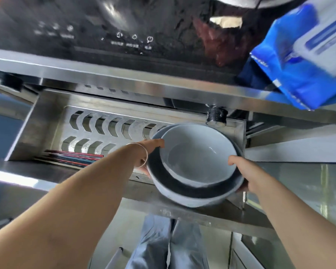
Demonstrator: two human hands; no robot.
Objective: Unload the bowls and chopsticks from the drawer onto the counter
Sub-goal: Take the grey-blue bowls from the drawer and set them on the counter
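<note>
Holding a stack of two bowls between them, both hands work over the right part of the open steel drawer (47, 121). The left hand (147, 152) has its grip closed on the left rim of the big bowl (175, 193), thumb on top; a thin bangle (142, 154) circles that wrist. The right hand (246, 171) grips the right rim, its thumb pressed against the edge of the small bowl (194, 154). The small bowl sits nested inside the big one, shifted toward the far side. Both bowls are round, pale blue-grey and matte, with their openings facing up and tipped slightly toward the camera; the big bowl's inner wall looks darker. The stack overlaps the drawer's near edge.

Chopsticks (74, 158) lie flat in the near left of the drawer, a bundle of red, blue and dark sticks with their long axis running left to right.

Beyond the drawer, the tabletop (124, 68) carries a black cooktop (85, 26), and a blue packet (299, 61) hangs over its edge at far right.
</note>
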